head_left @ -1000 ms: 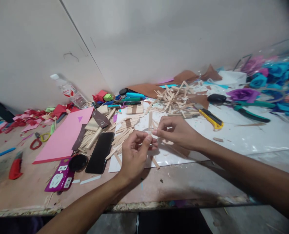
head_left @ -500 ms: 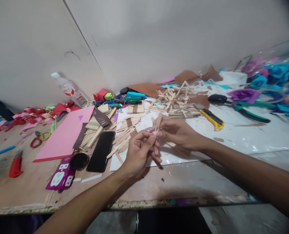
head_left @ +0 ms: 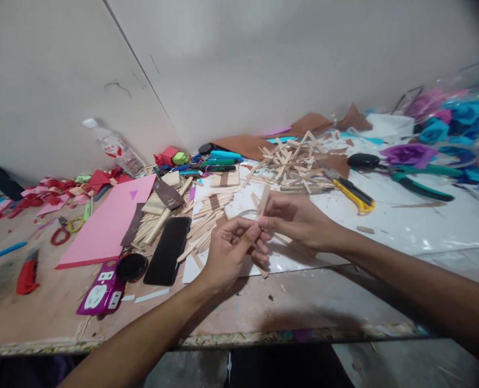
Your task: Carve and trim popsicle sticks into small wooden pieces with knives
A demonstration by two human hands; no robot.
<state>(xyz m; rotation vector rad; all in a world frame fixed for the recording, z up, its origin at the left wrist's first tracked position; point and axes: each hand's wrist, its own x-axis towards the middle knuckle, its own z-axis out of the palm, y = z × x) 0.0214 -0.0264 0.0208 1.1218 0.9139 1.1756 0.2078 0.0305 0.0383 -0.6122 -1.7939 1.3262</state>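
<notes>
My left hand (head_left: 233,250), at the centre of the frame, has thumb and fingers pinched at the lower end of a wooden craft stick (head_left: 264,198). My right hand (head_left: 298,220), just right of centre, grasps the same stick, its thumb meeting the left fingertips there. The stick stands nearly upright, leaning slightly right, above a white sheet (head_left: 401,226).

Remaining items, left to right: at the left edge, a blue pen (head_left: 5,251); next, a red-handled cutter (head_left: 28,275). Upper left, a clear plastic bottle (head_left: 113,148) leans at a tilt. Below it lies a pink paper sheet (head_left: 102,226). Lower left, a magenta extension socket (head_left: 102,293) touches or nearly touches a black round object (head_left: 131,267), which I cannot identify. A black smartphone (head_left: 168,250) lies left of my left hand, beside loose craft sticks (head_left: 202,231). Beyond my right hand is a tangled stick pile (head_left: 285,161). Right of centre, a yellow-and-black utility knife (head_left: 356,196); farther right, green-handled pliers (head_left: 423,186) and a purple paper flower (head_left: 409,155). Blue paper flowers (head_left: 467,116), somewhat blurred, occupy the upper right.
</notes>
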